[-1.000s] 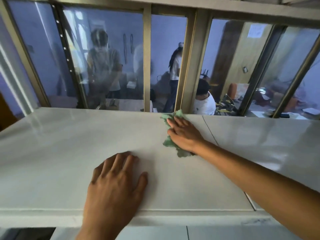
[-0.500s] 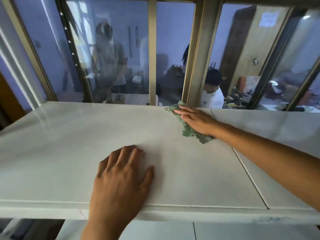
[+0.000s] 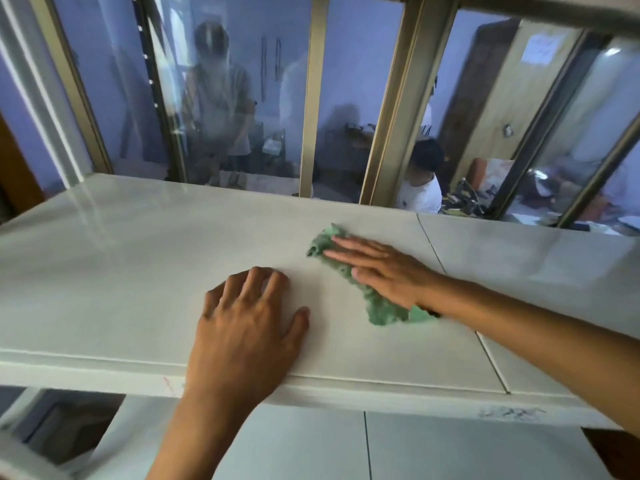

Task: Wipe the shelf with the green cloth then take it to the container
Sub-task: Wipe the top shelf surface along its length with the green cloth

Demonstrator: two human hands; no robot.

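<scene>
A crumpled green cloth (image 3: 375, 306) lies on the white tiled shelf (image 3: 138, 265), right of centre. My right hand (image 3: 384, 268) presses flat on the cloth, fingers stretched out to the left, covering its middle. My left hand (image 3: 247, 320) rests palm down on the bare shelf near its front edge, fingers spread, holding nothing. No container is in view.
Behind the shelf stands a glass window with gold-coloured frame posts (image 3: 388, 109). Through the glass I see a person in white (image 3: 420, 188) seated and a dim reflection of a standing person (image 3: 218, 98). A lower tiled surface (image 3: 450, 452) lies under the shelf.
My right hand has slid the cloth from the back edge of the shelf toward me and slightly left. My left hand stays flat in the same place.
</scene>
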